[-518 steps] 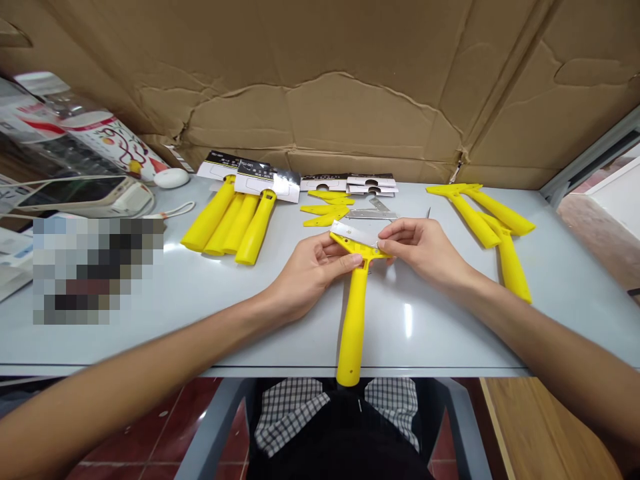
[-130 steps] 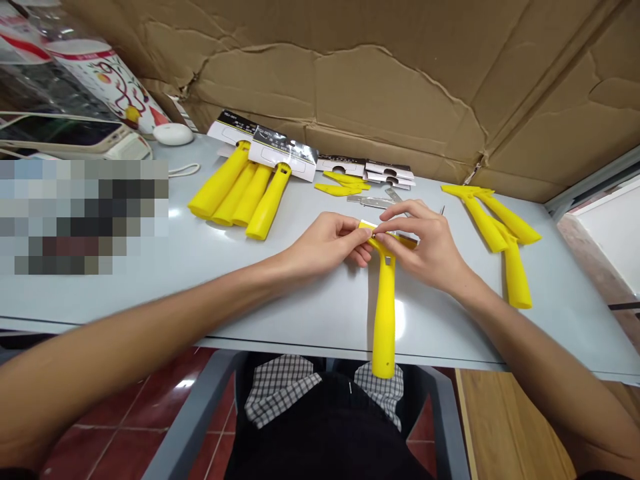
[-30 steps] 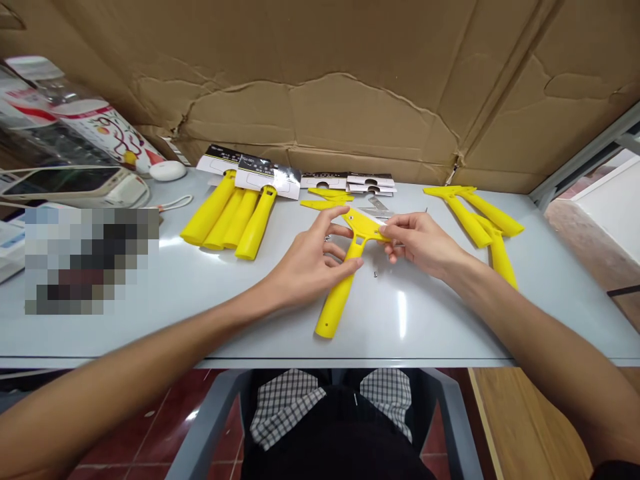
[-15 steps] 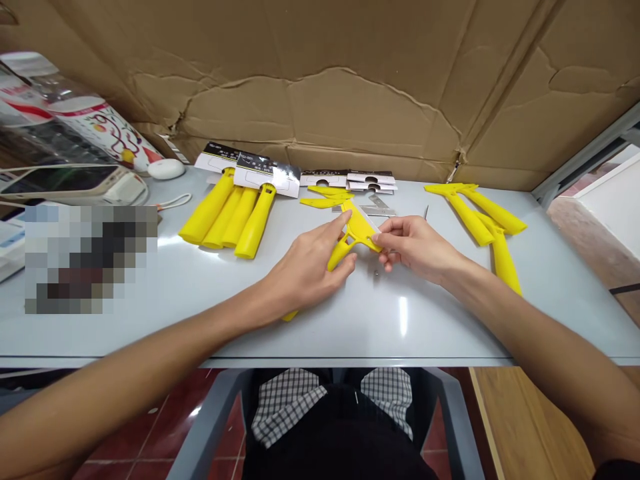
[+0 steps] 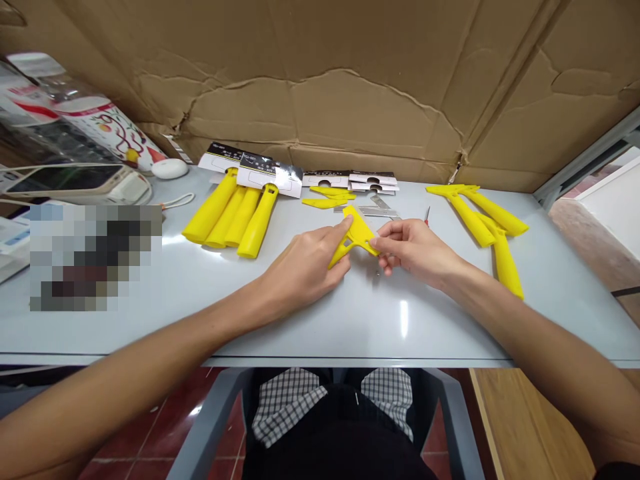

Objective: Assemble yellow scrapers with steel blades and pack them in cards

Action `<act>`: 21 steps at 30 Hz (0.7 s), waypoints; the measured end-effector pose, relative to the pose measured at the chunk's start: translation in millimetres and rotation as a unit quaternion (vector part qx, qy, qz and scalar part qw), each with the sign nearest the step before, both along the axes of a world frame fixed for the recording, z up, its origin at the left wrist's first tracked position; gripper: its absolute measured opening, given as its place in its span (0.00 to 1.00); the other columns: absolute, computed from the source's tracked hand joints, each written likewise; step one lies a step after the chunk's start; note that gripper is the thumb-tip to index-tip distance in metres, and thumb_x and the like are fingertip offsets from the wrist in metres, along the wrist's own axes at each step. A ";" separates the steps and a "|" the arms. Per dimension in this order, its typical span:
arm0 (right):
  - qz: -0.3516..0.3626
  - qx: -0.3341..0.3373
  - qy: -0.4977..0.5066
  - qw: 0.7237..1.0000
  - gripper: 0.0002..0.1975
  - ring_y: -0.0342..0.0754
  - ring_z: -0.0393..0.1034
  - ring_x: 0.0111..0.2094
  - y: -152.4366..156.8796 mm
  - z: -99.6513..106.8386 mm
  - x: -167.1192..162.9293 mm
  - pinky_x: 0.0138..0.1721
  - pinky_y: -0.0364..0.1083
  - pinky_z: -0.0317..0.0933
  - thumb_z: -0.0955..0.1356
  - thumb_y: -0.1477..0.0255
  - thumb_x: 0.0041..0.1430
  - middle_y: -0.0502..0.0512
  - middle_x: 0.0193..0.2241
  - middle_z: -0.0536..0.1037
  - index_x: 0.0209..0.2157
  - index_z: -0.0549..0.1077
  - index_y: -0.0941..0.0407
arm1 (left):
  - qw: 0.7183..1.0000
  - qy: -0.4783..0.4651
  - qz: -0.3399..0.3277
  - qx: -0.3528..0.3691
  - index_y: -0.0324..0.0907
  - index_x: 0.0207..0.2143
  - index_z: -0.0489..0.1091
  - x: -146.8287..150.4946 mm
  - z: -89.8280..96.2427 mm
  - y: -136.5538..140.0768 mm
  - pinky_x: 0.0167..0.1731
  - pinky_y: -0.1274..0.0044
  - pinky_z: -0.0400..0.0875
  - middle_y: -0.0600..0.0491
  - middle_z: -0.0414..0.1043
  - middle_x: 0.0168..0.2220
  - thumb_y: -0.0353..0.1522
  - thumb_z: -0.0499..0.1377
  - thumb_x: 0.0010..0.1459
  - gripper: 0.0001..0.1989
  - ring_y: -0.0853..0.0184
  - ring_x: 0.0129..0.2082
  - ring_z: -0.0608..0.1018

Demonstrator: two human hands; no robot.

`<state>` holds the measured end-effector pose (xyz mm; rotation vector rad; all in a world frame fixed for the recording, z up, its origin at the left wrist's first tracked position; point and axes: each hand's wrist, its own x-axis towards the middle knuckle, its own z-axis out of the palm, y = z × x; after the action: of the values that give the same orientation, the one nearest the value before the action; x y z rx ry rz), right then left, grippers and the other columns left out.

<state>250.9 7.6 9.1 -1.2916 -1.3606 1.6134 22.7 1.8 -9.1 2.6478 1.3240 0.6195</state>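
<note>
In the head view, the fingers of the left hand (image 5: 311,260) are curled round the handle of a yellow scraper (image 5: 358,231), the index finger lying along it up to the broad head. The fingers of the right hand (image 5: 415,247) pinch the near right corner of that head between thumb and forefinger, so the scraper sits between the two hands, tilted, its head pointing away from the left palm.

Just below the right fingertips a tiny screw (image 5: 377,274) lies on the table (image 5: 310,333). Beyond the fingertips of both hands are yellow strips (image 5: 327,203), metal blades (image 5: 369,211) and, farther off, cards (image 5: 373,180). Left of the left fingers and beyond them lie four carded handles (image 5: 258,221). Just behind the right knuckles a thin red tool (image 5: 427,217) shows in part. Well to the right of the right fingers lie three yellow bodies (image 5: 467,217), touching or overlapping.
</note>
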 end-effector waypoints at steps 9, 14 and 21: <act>-0.010 0.005 0.024 1.000 0.10 0.41 0.70 0.21 1.8 -4.8 2.8 0.23 0.41 0.67 0.79 0.72 0.55 0.50 0.21 0.77 0.31 0.75 0.56 | 1.000 0.017 0.004 0.018 0.31 0.71 0.61 0.5 -1.7 -1.4 0.44 0.64 0.77 0.38 0.81 0.47 0.32 0.57 0.67 0.33 0.53 0.43 0.83; -0.005 0.010 0.010 1.000 0.11 0.41 0.69 0.20 0.3 -3.2 0.2 0.23 0.41 0.67 0.79 0.69 0.56 0.50 0.21 0.77 0.31 0.75 0.56 | 1.000 0.022 0.007 0.007 0.31 0.72 0.59 -0.1 -1.7 -1.2 0.44 0.65 0.76 0.38 0.81 0.47 0.33 0.56 0.67 0.33 0.54 0.43 0.83; -0.006 0.106 -0.016 0.994 0.23 0.45 0.73 0.25 8.1 12.2 19.3 0.24 0.46 0.67 0.71 0.49 0.65 0.59 0.34 0.82 0.39 0.79 0.58 | 0.988 -0.111 0.065 -0.087 0.40 0.57 0.75 -0.7 25.5 5.1 0.39 0.71 0.76 0.49 0.82 0.39 0.33 0.62 0.57 0.25 0.61 0.34 0.81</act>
<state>270.1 15.7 21.4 -1.1994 -1.4967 1.4032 21.9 6.9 16.4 2.2945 1.4216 0.7525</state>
